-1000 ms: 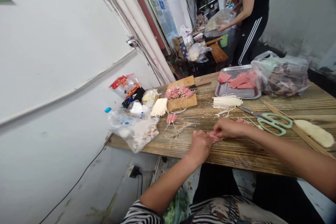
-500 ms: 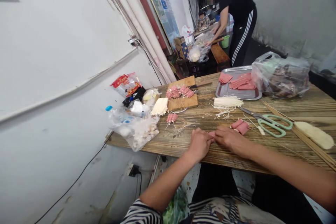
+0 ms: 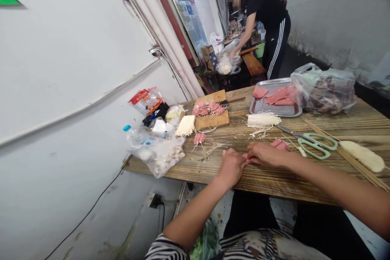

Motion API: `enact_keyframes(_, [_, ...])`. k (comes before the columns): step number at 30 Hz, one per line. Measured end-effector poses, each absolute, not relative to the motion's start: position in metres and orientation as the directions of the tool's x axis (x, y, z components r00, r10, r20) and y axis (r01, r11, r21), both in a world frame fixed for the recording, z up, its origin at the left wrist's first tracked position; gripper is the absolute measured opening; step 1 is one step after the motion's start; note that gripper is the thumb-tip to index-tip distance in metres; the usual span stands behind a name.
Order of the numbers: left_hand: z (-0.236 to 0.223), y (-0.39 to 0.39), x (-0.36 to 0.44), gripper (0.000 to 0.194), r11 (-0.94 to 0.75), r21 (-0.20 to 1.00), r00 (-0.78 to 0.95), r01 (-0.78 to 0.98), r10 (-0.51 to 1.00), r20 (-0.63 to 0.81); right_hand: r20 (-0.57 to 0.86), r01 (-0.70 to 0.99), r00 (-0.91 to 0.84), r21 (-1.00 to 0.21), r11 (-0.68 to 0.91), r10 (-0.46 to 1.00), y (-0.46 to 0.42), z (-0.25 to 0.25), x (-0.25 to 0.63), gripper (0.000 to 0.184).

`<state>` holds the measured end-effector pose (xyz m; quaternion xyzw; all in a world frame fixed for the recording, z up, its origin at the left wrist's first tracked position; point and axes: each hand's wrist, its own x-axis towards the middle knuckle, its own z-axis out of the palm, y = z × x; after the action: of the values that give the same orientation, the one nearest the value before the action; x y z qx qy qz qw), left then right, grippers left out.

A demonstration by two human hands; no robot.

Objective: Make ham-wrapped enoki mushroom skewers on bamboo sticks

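At the near edge of the wooden table, my left hand [image 3: 230, 166] and my right hand [image 3: 264, 154] meet with fingers closed on a small pink slice of meat [image 3: 245, 157]. Most of the slice is hidden by my fingers. Pink meat rolls [image 3: 279, 144] lie just beyond my right hand, partly covered by it. Farther back is a bunch of enoki mushrooms [image 3: 263, 119]. To its right rest scissors [image 3: 317, 144] with pale green handles. More rolls [image 3: 200, 138] with mushroom stems sticking out lie left of my hands.
A metal tray [image 3: 257, 108] with flat pink slices stands at the back beside a filled plastic bag [image 3: 326, 89]. Skewered rolls lie on a cutting board [image 3: 211, 120]. Bamboo skewers [image 3: 359, 164] lie at the right. Behind the table a person in black [image 3: 268, 12] bends over bags.
My right hand has shifted slightly left, its fingers still on the pink slice, and its wrist now covers more of the nearby rolls. The person behind has leaned and reached farther left.
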<state>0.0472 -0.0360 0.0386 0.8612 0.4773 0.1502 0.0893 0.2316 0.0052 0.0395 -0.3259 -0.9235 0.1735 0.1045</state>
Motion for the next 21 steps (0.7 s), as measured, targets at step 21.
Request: enact_keyframes(21, [0.051, -0.040, 0.053, 0.024, -0.484, 0.236, 0.444, 0.843, 0.873, 0.203, -0.060, 0.651, -0.701, -0.462, 0.603, 0.711, 0.010, 0.050, 0.225, 0.022])
